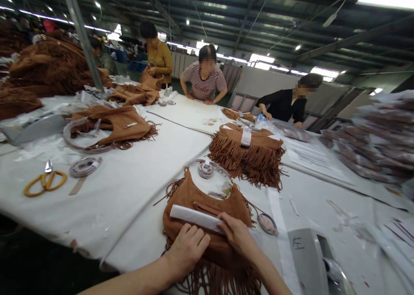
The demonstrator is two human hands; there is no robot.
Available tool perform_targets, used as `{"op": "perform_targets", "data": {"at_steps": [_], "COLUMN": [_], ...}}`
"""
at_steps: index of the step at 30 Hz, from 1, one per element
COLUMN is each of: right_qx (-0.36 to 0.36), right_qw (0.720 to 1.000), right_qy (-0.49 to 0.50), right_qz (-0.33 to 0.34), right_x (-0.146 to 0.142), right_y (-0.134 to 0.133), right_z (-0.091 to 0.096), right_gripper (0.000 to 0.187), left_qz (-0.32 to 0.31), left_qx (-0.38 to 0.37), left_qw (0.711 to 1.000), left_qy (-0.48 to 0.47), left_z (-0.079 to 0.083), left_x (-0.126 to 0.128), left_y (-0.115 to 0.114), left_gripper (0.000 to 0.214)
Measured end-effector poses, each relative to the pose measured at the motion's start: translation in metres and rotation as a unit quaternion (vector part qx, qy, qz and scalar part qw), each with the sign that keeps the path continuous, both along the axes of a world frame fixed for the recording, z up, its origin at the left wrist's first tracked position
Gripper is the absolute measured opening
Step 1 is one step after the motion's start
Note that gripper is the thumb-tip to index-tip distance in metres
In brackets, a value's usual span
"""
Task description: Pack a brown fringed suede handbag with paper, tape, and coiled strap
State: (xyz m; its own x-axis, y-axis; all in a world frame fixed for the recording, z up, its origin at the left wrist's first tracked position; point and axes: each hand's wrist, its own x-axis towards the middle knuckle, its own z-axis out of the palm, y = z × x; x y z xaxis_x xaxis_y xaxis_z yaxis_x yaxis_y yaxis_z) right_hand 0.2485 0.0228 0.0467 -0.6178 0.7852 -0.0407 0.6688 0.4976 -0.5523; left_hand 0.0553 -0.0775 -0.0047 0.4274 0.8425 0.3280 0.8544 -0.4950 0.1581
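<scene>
A brown suede handbag (pixel 186 193) with long fringe lies in front of me on the white-covered table, its handle pointing away. A folded white paper strip (pixel 194 217) rests across the bag, below its zip. My left hand (pixel 186 246) presses on the bag's lower front with its fingers curled; whether it pinches the suede is hidden. At the strip's right end, my right hand (pixel 237 236) has its thumb and fingers closed on the paper. A coiled, wrapped strap (pixel 206 169) lies within the handle loop.
Beyond the bag sits a fringed brown bag with a white band (pixel 246 137). Yellow-handled scissors (pixel 45 183) and another handbag (pixel 126 124) lie left. A grey tape dispenser (pixel 305 260) stands near right. Wrapped bags (pixel 381 135) are piled at right. Several people work across the table.
</scene>
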Motion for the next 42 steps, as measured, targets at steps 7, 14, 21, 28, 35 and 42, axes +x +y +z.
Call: {"op": "perform_targets", "data": {"at_steps": [7,14,21,28,35,42], "right_qx": [-0.040,-0.042,0.133,0.297,0.307,0.355], "right_qw": [0.998,0.997,0.974,0.933,0.930,0.911], "right_qy": [-0.031,-0.034,-0.158,-0.141,-0.105,-0.093], "right_qz": [0.031,0.052,-0.094,-0.149,-0.175,-0.191], "right_x": [-0.005,-0.010,0.022,0.035,0.030,0.028], "right_y": [0.004,0.002,-0.023,-0.052,-0.050,-0.046], "right_z": [-0.008,-0.005,-0.003,-0.041,-0.056,-0.070], "right_gripper": [0.018,0.023,0.032,0.043,0.034,0.037], "left_qz": [-0.035,-0.051,-0.027,-0.029,-0.002,0.003], "left_qx": [0.036,-0.063,-0.128,-0.136,-0.140,-0.131], "left_qw": [0.999,0.996,0.990,0.989,0.989,0.990], "left_qy": [-0.004,0.047,0.045,0.044,0.048,0.045], "left_z": [0.008,0.018,0.020,0.016,0.007,0.004], "left_x": [-0.007,-0.011,-0.008,-0.009,-0.005,-0.005], "left_y": [0.011,0.034,0.042,0.044,0.046,0.051], "left_gripper": [0.020,0.027,0.016,0.011,0.014,0.013]}}
